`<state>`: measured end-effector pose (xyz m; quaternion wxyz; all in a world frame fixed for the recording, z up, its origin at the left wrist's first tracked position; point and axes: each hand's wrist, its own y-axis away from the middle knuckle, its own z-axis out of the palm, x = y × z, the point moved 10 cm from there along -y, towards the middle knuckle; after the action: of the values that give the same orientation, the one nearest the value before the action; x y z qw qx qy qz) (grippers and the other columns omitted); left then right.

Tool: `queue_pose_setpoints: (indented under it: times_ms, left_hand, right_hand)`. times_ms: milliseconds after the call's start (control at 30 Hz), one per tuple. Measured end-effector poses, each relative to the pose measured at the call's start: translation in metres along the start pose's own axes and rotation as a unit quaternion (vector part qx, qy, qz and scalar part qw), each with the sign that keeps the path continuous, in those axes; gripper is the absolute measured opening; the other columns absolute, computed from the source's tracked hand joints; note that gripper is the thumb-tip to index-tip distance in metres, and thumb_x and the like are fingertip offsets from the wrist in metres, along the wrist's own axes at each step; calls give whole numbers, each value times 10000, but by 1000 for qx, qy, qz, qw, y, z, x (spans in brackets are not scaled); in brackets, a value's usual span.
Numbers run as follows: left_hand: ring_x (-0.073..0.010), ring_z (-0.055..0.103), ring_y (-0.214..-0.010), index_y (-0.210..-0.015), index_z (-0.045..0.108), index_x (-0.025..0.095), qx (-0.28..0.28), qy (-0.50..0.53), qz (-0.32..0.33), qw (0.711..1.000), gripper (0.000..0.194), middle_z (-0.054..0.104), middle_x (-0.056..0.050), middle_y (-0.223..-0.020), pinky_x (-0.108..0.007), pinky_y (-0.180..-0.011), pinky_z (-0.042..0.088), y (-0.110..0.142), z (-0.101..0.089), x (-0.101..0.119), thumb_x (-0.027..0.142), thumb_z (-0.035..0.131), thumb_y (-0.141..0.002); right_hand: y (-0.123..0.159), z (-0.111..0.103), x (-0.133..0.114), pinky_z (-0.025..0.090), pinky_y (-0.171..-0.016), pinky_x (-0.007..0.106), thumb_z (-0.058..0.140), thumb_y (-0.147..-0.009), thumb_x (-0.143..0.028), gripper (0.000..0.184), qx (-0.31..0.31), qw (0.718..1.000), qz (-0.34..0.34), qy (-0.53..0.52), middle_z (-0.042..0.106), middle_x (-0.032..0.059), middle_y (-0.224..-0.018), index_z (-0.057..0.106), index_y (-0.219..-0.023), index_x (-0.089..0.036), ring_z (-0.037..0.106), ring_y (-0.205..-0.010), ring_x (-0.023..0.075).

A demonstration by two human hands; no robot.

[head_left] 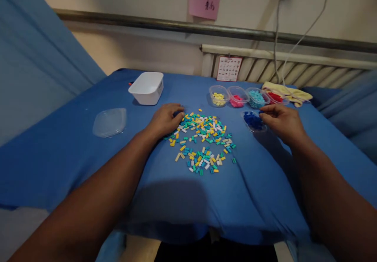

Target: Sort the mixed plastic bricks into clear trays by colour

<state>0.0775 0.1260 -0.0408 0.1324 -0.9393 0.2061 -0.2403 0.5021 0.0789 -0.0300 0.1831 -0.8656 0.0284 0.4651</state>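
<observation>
A scatter of small coloured bricks (203, 140), yellow, green, blue and white, lies on the blue cloth of the table (176, 203). My left hand (165, 119) rests at the pile's left edge, fingers curled down on the bricks; what it holds is hidden. My right hand (282, 120) hovers over a small clear cup of dark blue bricks (252, 121), its fingertips pinched at the cup's right rim, perhaps on a blue piece.
Behind the pile stand clear cups of yellow (218, 96), pink (237, 97), light blue (256, 97) and red bricks (275, 96). A white tub (146, 87) sits at back left, a clear lid (110, 122) at left, a yellow cloth (288, 91) at back right.
</observation>
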Motion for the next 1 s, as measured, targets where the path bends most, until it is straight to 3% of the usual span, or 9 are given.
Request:
queue_pose_setpoints:
  times_ms: [100, 233, 400, 533, 633, 700, 833, 900, 1000]
  left_hand:
    - [-331, 591, -1532, -1430, 781, 225, -65, -9, 30, 997, 550, 664, -133, -1607, -489, -1333, 420, 5, 14, 23, 518, 499, -1061]
    - [-311, 322, -1720, -1686, 567, 231, -173, -42, 52, 983, 714, 395, -102, -1817, -541, -1417, 232, 18, 29, 52, 601, 316, -1129]
    - [-282, 141, -1768, -1808, 351, 274, -274, -48, 92, 956, 798, 177, -41, -1882, -522, -1442, 112, 39, 38, 87, 697, 257, -1138]
    - [-272, 106, -1773, -1822, 301, 255, -303, -51, 145, 941, 834, 144, -47, -1886, -518, -1448, 88, 53, 41, 116, 740, 254, -1145]
    - [-294, 104, -1772, -1815, 300, 179, -325, -48, 181, 927, 883, 131, -95, -1887, -533, -1448, 103, 64, 43, 136, 759, 257, -1150]
    - [-300, 122, -1770, -1805, 325, 163, -336, -50, 191, 921, 889, 138, -109, -1886, -529, -1448, 117, 69, 43, 145, 762, 265, -1151]
    - [-305, 140, -1767, -1793, 355, 159, -338, -61, 192, 919, 886, 143, -116, -1885, -530, -1446, 143, 70, 42, 147, 764, 267, -1152]
    - [-306, 140, -1767, -1799, 342, 172, -333, -62, 191, 922, 872, 149, -109, -1884, -548, -1445, 143, 69, 40, 145, 758, 276, -1156]
    - [-309, 170, -1762, -1800, 345, 203, -325, -52, 201, 923, 839, 184, -94, -1880, -557, -1443, 166, 71, 38, 144, 741, 338, -1156]
  right_hand:
    - [-7, 5, 8, 648, -775, 401, 797, -817, -391, 330, -8, 1000, -7, 16, 831, 91, -933, 827, -1077, -189, 770, -809, 250]
    - [-7, 3, 13, 653, -773, 394, 730, -893, -368, 320, 0, 999, -19, 28, 846, 91, -935, 845, -1133, -190, 781, -789, 245]
    - [-6, 0, 12, 647, -861, 413, 669, -938, -319, 341, 11, 996, -36, 79, 869, 123, -1035, 857, -1174, -161, 806, -891, 274]
    - [-1, 9, -4, 606, -1016, 462, 658, -996, -395, 397, -8, 979, -88, 186, 849, 158, -1259, 852, -1257, -167, 795, -1086, 328]
    - [7, 34, -17, 571, -1060, 428, 604, -1045, -389, 377, -96, 953, -147, 245, 838, 142, -1316, 853, -1250, -194, 765, -1217, 333]
    - [13, 46, -19, 570, -1008, 411, 560, -1068, -365, 354, -151, 932, -159, 287, 858, 134, -1230, 861, -1167, -208, 776, -1169, 327]
    - [12, 38, -21, 560, -976, 415, 519, -1093, -395, 386, -146, 925, -137, 324, 849, 140, -1253, 851, -1168, -212, 773, -1168, 340]
    - [10, 27, -17, 560, -1003, 435, 531, -1093, -462, 453, -118, 930, -98, 333, 812, 157, -1371, 803, -1339, -195, 748, -1253, 372]
    - [13, 25, -5, 568, -1010, 492, 583, -1050, -653, 754, -125, 924, -16, 362, 757, 231, -1453, 621, -1588, -126, 727, -1291, 440]
